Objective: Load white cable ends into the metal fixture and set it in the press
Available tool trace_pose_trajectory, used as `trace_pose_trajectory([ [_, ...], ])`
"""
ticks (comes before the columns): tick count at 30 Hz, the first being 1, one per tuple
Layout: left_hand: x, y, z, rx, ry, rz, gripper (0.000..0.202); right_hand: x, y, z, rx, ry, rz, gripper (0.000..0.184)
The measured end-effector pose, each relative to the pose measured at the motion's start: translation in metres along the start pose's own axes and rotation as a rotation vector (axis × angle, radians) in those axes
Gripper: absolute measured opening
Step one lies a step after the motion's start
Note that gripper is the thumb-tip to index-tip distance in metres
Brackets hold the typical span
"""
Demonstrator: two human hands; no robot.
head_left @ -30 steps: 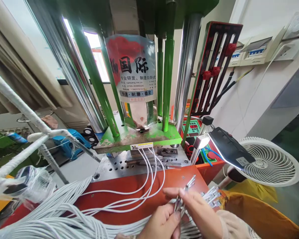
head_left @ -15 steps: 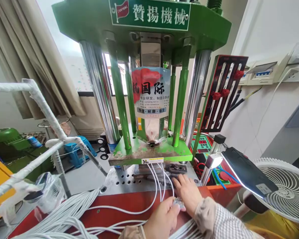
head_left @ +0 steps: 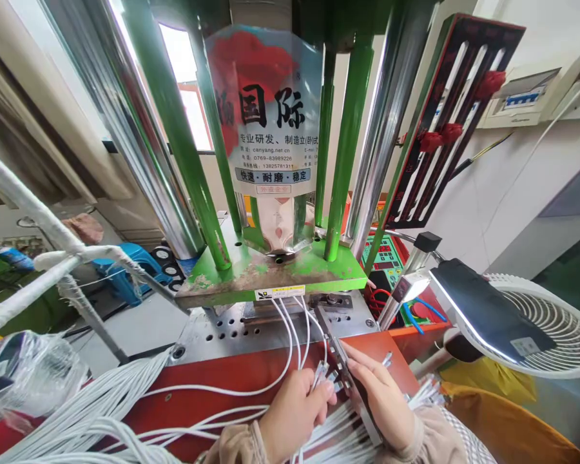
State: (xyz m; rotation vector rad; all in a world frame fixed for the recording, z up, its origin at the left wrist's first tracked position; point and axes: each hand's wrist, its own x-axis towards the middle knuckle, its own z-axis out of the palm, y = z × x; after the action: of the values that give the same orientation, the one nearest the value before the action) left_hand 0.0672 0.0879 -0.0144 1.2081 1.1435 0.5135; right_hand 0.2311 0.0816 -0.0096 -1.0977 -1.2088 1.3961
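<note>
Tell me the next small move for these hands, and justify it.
I'd probably bring one of the cable ends in the left hand across to the metal bar and line it up there: the left hand pinches several ends close beside the bar, and the right hand holds that bar. Exactly where one might seat is too small to tell.

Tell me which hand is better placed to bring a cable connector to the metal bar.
The left hand, most likely: it holds a bunch of cable connectors close beside the metal bar, while the right hand is occupied gripping that bar.
</note>
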Motion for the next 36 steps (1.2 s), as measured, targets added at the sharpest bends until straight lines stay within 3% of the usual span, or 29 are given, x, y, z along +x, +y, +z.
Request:
trace_pose_trajectory([
  [3, 0.002, -0.006, 0.001, 0.050, 0.011, 0.062, 0.032, 0.000, 0.005, 0.001, -0.063, -0.009, -0.063, 0.041],
  [10, 0.002, -0.006, 0.004, 0.072, 0.045, 0.091, 0.028, 0.001, 0.011, -0.002, -0.010, 0.053, -0.056, 0.049],
  [16, -0.002, -0.005, 0.011, 0.090, 0.098, 0.087, 0.033, -0.003, 0.017, 0.005, -0.177, 0.138, -0.118, 0.054],
  [22, 0.002, 0.007, 0.003, -0.062, 0.048, -0.004, 0.054, -0.001, 0.005, 0.001, 0.045, -0.048, -0.070, 0.046],
  [26, 0.002, 0.015, -0.005, -0.087, 0.028, -0.033, 0.052, -0.001, -0.001, 0.002, 0.084, -0.034, -0.123, 0.048],
  [32, -0.001, 0.010, -0.004, -0.069, -0.003, 0.018, 0.048, -0.005, 0.000, 0.002, -0.070, -0.104, -0.122, 0.055],
  [36, -0.003, 0.004, -0.002, 0.043, 0.060, 0.067, 0.046, -0.007, 0.004, -0.002, -0.309, -0.085, -0.202, 0.054],
])
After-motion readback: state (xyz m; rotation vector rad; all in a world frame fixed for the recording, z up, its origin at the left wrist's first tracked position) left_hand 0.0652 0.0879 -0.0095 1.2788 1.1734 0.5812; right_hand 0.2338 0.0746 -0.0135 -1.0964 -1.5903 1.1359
